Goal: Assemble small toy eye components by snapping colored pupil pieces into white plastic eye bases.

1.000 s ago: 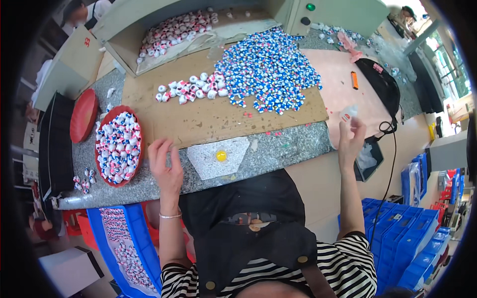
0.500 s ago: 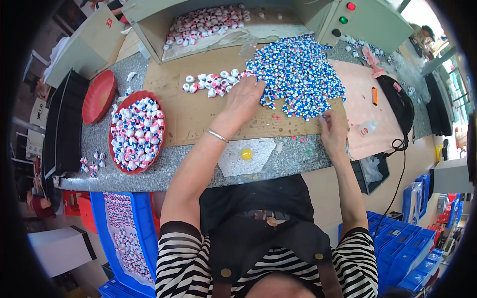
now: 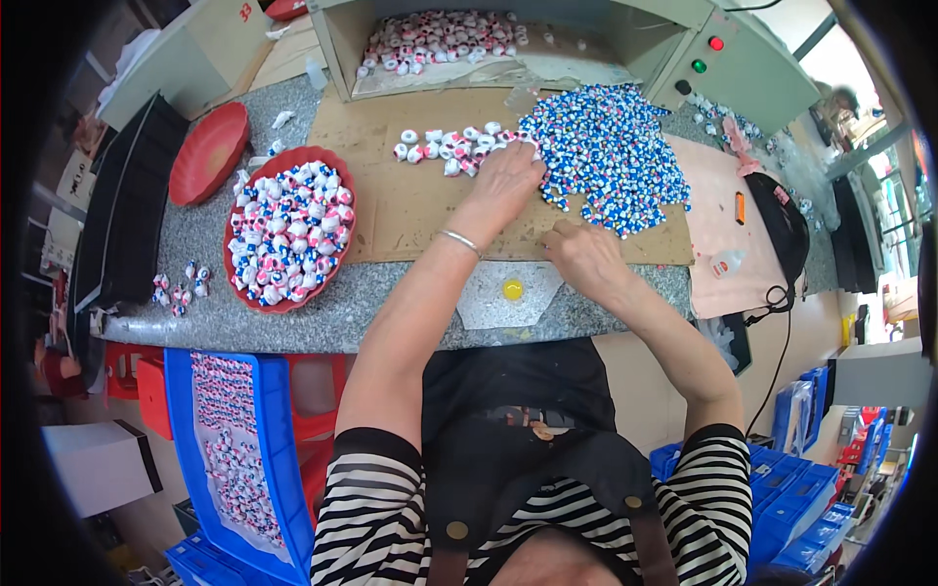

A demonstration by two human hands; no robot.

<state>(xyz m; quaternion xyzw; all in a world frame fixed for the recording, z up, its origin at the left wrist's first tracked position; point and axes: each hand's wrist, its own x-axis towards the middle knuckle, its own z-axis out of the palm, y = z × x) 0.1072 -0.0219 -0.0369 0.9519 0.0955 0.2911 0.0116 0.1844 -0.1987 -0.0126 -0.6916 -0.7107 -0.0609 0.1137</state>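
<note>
My left hand (image 3: 503,179) rests palm down on the brown cardboard sheet (image 3: 410,210), its fingertips touching the left edge of a big heap of small blue-and-white pieces (image 3: 611,156); whether it grips a piece I cannot tell. A short row of red-and-white pieces (image 3: 445,148) lies just left of that hand. My right hand (image 3: 583,259) is curled on the cardboard at the heap's near edge, its fingers closed; anything inside is hidden. A silver bangle (image 3: 457,239) circles my left wrist.
A red bowl (image 3: 344,244) full of mixed pieces sits at left, an empty red bowl (image 3: 207,151) behind it. A grey open box (image 3: 459,44) holds more pieces. A blue crate (image 3: 239,439) stands below the grey stone counter (image 3: 391,313). A yellow disc (image 3: 513,289) lies near the edge.
Both hands have come down from the air onto the cardboard. The left one has reached the heap's left edge, and the right has slid left along the heap's near edge.
</note>
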